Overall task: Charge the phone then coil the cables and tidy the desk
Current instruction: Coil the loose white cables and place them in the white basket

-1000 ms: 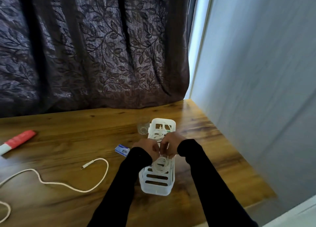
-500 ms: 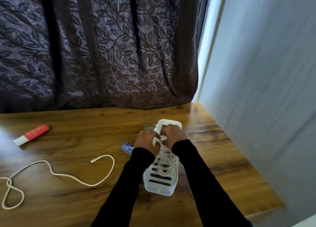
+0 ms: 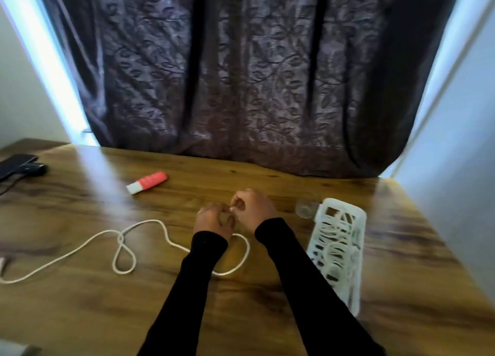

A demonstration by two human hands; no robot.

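Observation:
A long white cable (image 3: pixel 150 225) lies in loose loops across the wooden desk (image 3: pixel 267 315), running off the left edge. Its near end curves up under my hands at mid desk. My right hand (image 3: pixel 254 208) pinches the cable's plug end between thumb and fingers. Beside it, my left hand (image 3: pixel 213 220) has its fingers curled by the same end; whether it holds the cable is unclear. A white slotted basket (image 3: pixel 356 296) with coiled white cables inside stands to the right of my hands. A dark phone (image 3: pixel 13 164) lies at the far left.
A red and white tube (image 3: pixel 147 182) lies at the back left of centre. A small clear glass (image 3: pixel 305 209) sits behind the basket. A dark patterned curtain (image 3: pixel 241 74) hangs behind the desk. A wall closes the right side.
My hands have left the basket and moved left to the loose cable's end. The view has swung left, so the phone shows and the basket sits to the right.

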